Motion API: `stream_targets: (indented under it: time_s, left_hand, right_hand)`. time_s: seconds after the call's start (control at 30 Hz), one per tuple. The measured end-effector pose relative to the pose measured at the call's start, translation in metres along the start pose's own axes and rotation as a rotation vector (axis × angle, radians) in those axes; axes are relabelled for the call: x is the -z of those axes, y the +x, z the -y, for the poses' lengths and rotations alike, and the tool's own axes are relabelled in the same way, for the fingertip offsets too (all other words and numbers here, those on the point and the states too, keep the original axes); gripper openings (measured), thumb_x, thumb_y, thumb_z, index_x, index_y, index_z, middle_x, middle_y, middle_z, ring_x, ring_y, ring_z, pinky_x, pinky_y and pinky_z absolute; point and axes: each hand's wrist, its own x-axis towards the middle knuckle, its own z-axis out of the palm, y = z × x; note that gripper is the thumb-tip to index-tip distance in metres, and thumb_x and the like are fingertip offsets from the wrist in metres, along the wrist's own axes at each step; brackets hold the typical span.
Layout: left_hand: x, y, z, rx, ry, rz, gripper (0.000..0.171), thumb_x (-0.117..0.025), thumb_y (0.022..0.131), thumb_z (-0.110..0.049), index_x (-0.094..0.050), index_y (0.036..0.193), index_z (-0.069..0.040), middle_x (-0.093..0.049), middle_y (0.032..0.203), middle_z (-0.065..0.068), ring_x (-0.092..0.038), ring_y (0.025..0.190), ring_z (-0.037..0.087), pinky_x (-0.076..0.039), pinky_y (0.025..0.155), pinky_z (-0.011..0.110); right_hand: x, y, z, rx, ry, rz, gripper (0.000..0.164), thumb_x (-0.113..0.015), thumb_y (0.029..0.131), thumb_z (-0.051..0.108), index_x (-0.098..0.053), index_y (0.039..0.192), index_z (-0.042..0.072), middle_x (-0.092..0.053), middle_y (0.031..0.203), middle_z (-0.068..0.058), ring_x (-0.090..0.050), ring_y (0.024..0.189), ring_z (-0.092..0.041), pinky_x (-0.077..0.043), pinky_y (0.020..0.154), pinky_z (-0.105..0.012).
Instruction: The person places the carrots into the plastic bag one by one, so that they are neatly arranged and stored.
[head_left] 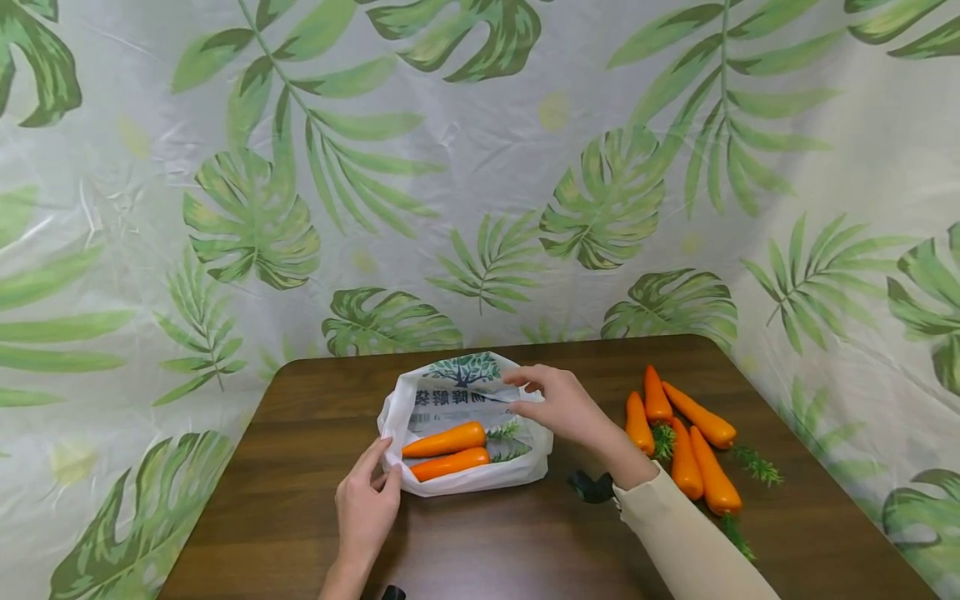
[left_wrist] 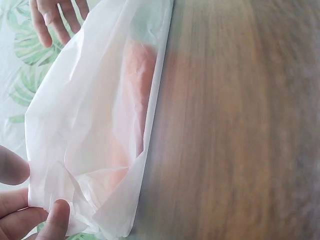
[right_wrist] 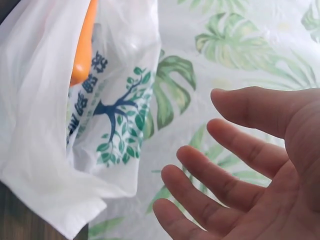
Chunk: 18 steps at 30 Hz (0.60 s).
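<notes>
A pale sleeve (head_left: 693, 533) is closest, and it leads to the right hand (head_left: 562, 404); that hand has its fingers spread by the far right edge of the white bag (head_left: 480, 482), and the right wrist view shows a gap between them and the bag, so it holds nothing; the left hand (head_left: 367, 504) pinches the bag's near left edge between thumb and fingers.

The bag sits on the bench (head_left: 315, 442) with its mouth wide; it looks thin, soft and very light, so it would flop or crumple if let go, and a hard tug might rip it; the rim is the best bit to hold, one hand on each side.

Inside lie two carrots (head_left: 446, 439), side by side, with their green tops (head_left: 504, 430) to the right; a tree picture (head_left: 462, 371) and dark letters show on the bag's far wall.

On the right of the bench, well apart from the bag, is a heap of five loose carrots (head_left: 716, 477); they look smooth, stiff and shiny, maybe plastic, so I think they are light and a bit slippery; the fat orange middle is a good place to grab, as the leafy ends look bendy.
</notes>
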Motion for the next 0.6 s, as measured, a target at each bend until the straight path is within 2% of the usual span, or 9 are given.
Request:
stream_targets:
  time_s: [0.23, 0.43, 0.6]
  left_hand:
    - [-0.001, 0.000, 0.000, 0.000, -0.001, -0.002, 0.039, -0.075, 0.083, -0.002, -0.073, 0.122, -0.007, -0.067, 0.129, 0.011, -0.067, 0.110, 0.029, -0.061, 0.073, 0.034]
    - [-0.002, 0.001, 0.001, -0.007, -0.004, 0.000, 0.040, -0.075, 0.083, -0.001, -0.072, 0.123, -0.007, -0.067, 0.129, 0.010, -0.067, 0.111, 0.029, -0.061, 0.073, 0.036]
    - [-0.001, 0.000, 0.001, -0.006, -0.001, -0.006, 0.040, -0.075, 0.083, -0.001, -0.072, 0.123, -0.008, -0.067, 0.129, 0.010, -0.067, 0.111, 0.029, -0.061, 0.073, 0.035]
  right_hand:
    - [0.010, -0.014, -0.013, -0.037, 0.037, -0.057, 0.038, -0.075, 0.091, 0.018, -0.068, 0.129, 0.017, -0.065, 0.128, -0.001, -0.061, 0.119, -0.030, -0.050, 0.101, -0.052]
    - [0.019, -0.029, -0.026, -0.096, 0.041, -0.113, 0.037, -0.078, 0.089, 0.022, -0.068, 0.124, 0.025, -0.066, 0.127, 0.000, -0.063, 0.116, -0.028, -0.053, 0.096, -0.051]
    - [0.026, -0.041, -0.041, -0.119, 0.048, -0.121, 0.038, -0.077, 0.090, 0.026, -0.067, 0.126, 0.025, -0.066, 0.128, -0.001, -0.062, 0.118, -0.031, -0.054, 0.094, -0.054]
